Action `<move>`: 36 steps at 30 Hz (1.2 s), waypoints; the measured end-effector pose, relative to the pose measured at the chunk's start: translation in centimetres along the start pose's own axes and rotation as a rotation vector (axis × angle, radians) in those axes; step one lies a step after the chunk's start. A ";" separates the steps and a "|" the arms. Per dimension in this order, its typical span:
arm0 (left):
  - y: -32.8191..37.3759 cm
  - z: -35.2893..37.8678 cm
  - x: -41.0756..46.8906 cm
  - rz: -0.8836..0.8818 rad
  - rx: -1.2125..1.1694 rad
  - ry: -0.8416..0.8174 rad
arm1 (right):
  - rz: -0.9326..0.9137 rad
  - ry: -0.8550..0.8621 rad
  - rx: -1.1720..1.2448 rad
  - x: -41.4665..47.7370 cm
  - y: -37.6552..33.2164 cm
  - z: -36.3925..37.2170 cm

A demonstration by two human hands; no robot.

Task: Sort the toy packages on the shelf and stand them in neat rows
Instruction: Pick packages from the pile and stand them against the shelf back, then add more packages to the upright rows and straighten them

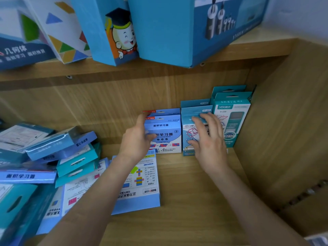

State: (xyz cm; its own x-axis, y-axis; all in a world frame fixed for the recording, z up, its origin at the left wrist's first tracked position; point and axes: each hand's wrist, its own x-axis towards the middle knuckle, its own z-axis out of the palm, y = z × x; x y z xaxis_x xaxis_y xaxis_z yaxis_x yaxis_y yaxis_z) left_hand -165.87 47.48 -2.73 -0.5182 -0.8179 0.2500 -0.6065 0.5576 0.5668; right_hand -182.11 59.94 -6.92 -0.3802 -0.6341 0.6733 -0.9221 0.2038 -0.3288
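Note:
Three short rows of toy packages stand upright against the back right of the wooden shelf [186, 183]. A blue package [167, 132] stands at the left, a teal package [190, 132] with cube drawings in the middle, and a taller teal package [234, 121] at the right. My left hand [136, 139] touches the left edge of the blue package, thumb across its front, index finger up along its corner. My right hand [207, 139] lies with spread, straight fingers against the front of the middle teal package.
A jumbled pile of blue and teal packages [53, 157] lies on the shelf's left half, and a flat blue package [142, 181] lies under my left forearm. Large blue boxes [177, 29] stand on the shelf above. The cabinet's side wall [284, 130] closes the right.

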 end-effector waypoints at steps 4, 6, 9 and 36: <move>0.0 0.2 -0.4 0.020 0.020 -0.010 | -0.004 -0.047 -0.094 0.0 -0.1 -0.5; 0.1 0.3 -0.4 0.015 -0.003 0.003 | 0.009 -0.074 -0.125 0.0 -0.2 -0.9; 0.3 0.2 -0.4 -0.009 -0.005 0.015 | 0.013 -0.104 -0.109 -0.2 -0.6 -1.6; -13.9 -25.5 -17.0 0.050 0.542 0.413 | -0.216 -0.477 0.633 1.0 -27.6 -2.3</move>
State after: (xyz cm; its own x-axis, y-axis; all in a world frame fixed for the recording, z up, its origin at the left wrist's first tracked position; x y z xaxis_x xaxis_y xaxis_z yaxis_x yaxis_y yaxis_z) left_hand -133.22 49.96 5.18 -0.3463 -0.7161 0.6060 -0.8598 0.5007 0.1003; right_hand -157.21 55.45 4.35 0.0040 -0.8892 0.4574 -0.7028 -0.3279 -0.6313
